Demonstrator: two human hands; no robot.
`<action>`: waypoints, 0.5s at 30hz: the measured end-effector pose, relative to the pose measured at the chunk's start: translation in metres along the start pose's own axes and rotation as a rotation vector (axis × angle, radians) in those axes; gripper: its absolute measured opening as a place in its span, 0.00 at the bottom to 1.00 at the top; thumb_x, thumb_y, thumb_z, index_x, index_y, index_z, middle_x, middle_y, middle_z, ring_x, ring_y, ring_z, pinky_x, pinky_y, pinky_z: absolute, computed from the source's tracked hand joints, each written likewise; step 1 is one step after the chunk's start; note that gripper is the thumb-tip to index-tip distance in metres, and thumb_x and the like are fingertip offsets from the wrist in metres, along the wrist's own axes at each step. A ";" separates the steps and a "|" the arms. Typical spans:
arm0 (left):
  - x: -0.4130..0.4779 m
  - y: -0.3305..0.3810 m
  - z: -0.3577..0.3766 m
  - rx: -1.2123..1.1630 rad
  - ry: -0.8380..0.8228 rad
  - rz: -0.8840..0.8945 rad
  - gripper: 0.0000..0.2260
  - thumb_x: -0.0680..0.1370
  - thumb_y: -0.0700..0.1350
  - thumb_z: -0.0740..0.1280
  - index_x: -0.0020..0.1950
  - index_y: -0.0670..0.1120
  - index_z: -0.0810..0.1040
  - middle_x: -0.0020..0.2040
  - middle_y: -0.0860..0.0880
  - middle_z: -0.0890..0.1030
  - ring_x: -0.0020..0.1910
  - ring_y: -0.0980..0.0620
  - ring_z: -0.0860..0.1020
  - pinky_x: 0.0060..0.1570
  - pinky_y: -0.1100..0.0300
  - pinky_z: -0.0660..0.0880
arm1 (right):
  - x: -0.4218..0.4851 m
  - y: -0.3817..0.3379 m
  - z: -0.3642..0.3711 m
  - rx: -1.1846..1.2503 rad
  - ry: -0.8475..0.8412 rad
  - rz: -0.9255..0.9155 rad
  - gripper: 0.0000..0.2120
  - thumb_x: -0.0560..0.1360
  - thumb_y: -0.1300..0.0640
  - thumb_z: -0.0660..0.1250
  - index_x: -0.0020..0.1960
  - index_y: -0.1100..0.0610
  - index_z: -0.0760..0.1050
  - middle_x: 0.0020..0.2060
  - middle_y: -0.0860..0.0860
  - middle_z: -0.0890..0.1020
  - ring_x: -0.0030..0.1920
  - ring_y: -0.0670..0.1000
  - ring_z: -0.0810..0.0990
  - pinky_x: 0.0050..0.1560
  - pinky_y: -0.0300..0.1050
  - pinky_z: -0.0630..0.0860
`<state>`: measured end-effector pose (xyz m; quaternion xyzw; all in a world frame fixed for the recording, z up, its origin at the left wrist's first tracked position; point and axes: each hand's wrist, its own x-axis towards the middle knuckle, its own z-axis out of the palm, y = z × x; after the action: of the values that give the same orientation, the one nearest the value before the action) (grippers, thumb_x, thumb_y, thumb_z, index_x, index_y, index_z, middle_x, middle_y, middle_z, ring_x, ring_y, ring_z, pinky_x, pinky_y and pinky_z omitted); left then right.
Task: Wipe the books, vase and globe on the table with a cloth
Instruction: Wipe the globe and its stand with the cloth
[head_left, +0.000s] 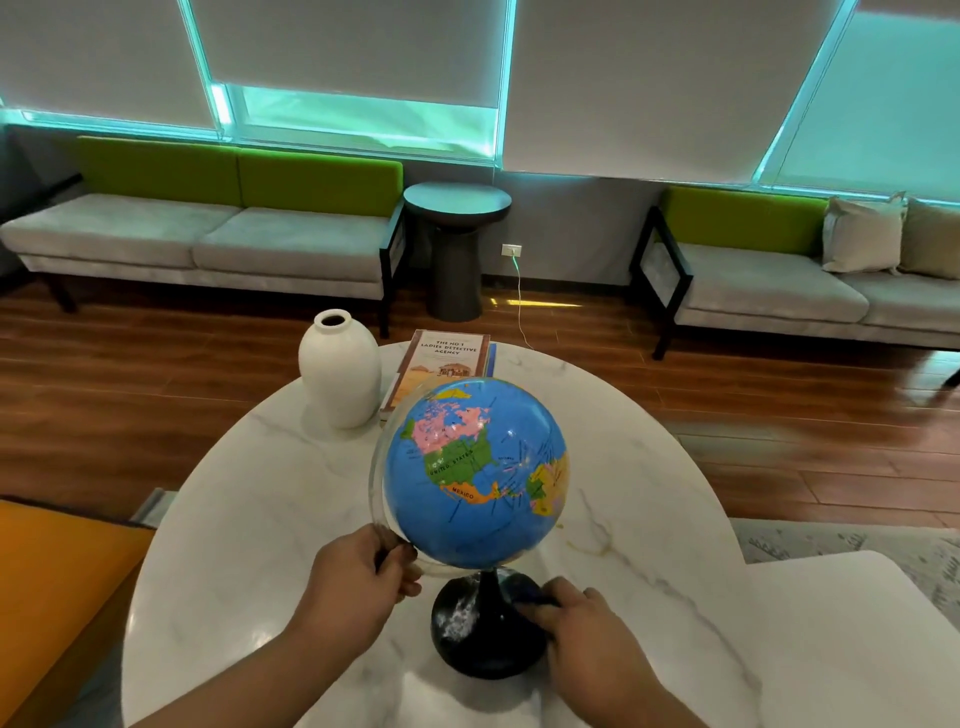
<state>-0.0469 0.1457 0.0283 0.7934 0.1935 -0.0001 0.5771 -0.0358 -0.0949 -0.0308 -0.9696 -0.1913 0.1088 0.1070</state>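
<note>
Two hands work on the globe (478, 467), which stands near the front edge of the marble tabletop (249, 519). The left hand (363, 577) has its fingers (400, 564) curled round the clear arc (378, 467). The right hand (587, 629) has its fingers (566, 590) curled over a dark cloth (530, 592), pressing it on the black base (478, 634). Behind stand the white vase (340, 369) and stacked books (447, 358).

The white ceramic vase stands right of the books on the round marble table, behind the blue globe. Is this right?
No: the head view shows the white ceramic vase standing left of the books, on the round marble table, behind the blue globe.
</note>
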 end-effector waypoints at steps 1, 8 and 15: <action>0.000 -0.001 -0.001 0.004 -0.002 0.003 0.06 0.78 0.35 0.64 0.42 0.38 0.78 0.34 0.43 0.84 0.32 0.48 0.83 0.38 0.57 0.80 | 0.004 0.004 -0.003 -0.005 -0.016 0.054 0.24 0.77 0.46 0.45 0.71 0.36 0.65 0.63 0.45 0.69 0.56 0.55 0.70 0.56 0.44 0.70; 0.001 -0.002 -0.003 0.009 -0.014 0.025 0.07 0.78 0.34 0.63 0.42 0.38 0.78 0.34 0.42 0.83 0.32 0.47 0.83 0.34 0.61 0.79 | 0.022 -0.009 -0.003 -0.001 -0.194 0.018 0.19 0.80 0.50 0.55 0.69 0.38 0.68 0.61 0.46 0.70 0.56 0.55 0.68 0.54 0.46 0.70; 0.002 -0.004 -0.003 0.003 -0.009 0.030 0.07 0.78 0.34 0.63 0.42 0.39 0.78 0.33 0.43 0.83 0.32 0.48 0.83 0.32 0.64 0.77 | 0.035 0.004 0.002 -0.014 -0.164 0.059 0.20 0.80 0.53 0.55 0.68 0.35 0.67 0.61 0.45 0.70 0.55 0.56 0.68 0.53 0.48 0.72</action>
<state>-0.0475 0.1498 0.0249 0.7971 0.1789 0.0047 0.5767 -0.0032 -0.0840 -0.0393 -0.9634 -0.1713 0.1896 0.0809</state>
